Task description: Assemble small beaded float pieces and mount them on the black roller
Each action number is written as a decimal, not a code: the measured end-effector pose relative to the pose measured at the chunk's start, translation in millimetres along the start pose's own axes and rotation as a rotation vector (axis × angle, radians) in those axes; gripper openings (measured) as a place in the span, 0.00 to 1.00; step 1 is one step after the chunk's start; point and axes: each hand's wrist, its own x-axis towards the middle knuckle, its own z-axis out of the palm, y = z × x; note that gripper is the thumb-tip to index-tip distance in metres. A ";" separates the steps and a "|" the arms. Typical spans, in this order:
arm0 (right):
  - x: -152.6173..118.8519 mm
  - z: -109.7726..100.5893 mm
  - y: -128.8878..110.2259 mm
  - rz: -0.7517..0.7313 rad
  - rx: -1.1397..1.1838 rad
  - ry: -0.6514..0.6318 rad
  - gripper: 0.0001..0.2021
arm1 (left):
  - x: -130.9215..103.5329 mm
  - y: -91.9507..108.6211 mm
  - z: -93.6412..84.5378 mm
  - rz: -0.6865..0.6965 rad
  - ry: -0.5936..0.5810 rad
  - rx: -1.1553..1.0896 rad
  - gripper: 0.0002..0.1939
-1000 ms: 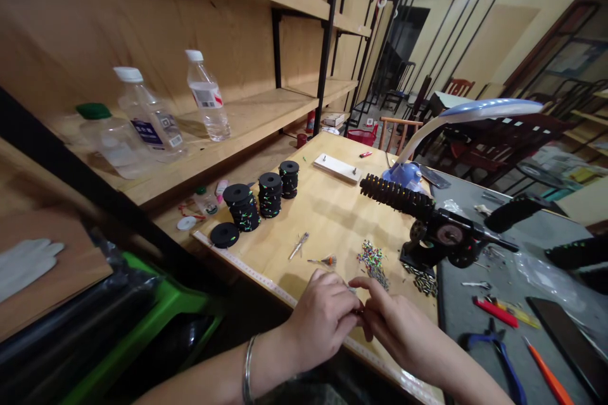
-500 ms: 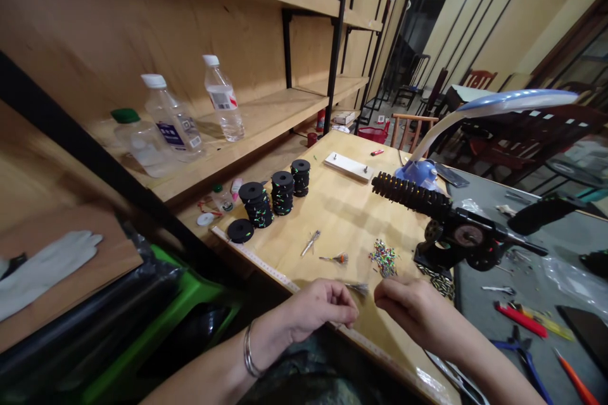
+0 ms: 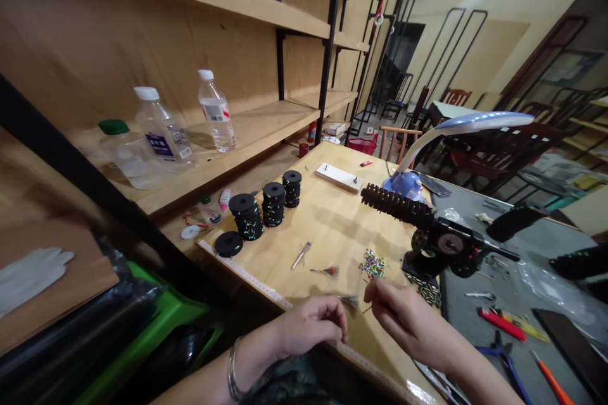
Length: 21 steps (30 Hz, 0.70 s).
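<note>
Hooks, or something as fine as hooks, lie in a small grey bundle [image 3: 350, 301] on the table [image 3: 332, 228] at the lower middle of the frame, between the two hands. The left hand [image 3: 311, 324] is curled loosely with fingertips pinched together, just left of the bundle; whether it grips anything cannot be told. The right hand [image 3: 403, 316] pinches one thin dark pin [image 3: 367, 310] between thumb and forefinger, just right of the bundle.

Above the right hand sits one heap of coloured beads [image 3: 372, 264], and left of that one orange-tipped tuft [image 3: 327, 270] and one small metal tool [image 3: 301, 255]. Three stacks of black spools [image 3: 266, 205] stand in a row at centre left, with one single spool [image 3: 228, 243] lying flat in front of them. Right of centre is one black winding machine [image 3: 434, 237], with one blue desk lamp [image 3: 456, 130] behind it. Three plastic bottles [image 3: 164, 130] stand on the shelf [image 3: 256, 126] at the upper left. One white glove [image 3: 31, 272] lies at the far left edge.
</note>
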 end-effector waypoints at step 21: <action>0.5 -8.6 2.6 -0.072 -0.024 0.063 0.11 | 16.6 -6.1 13.2 0.211 0.124 0.086 0.16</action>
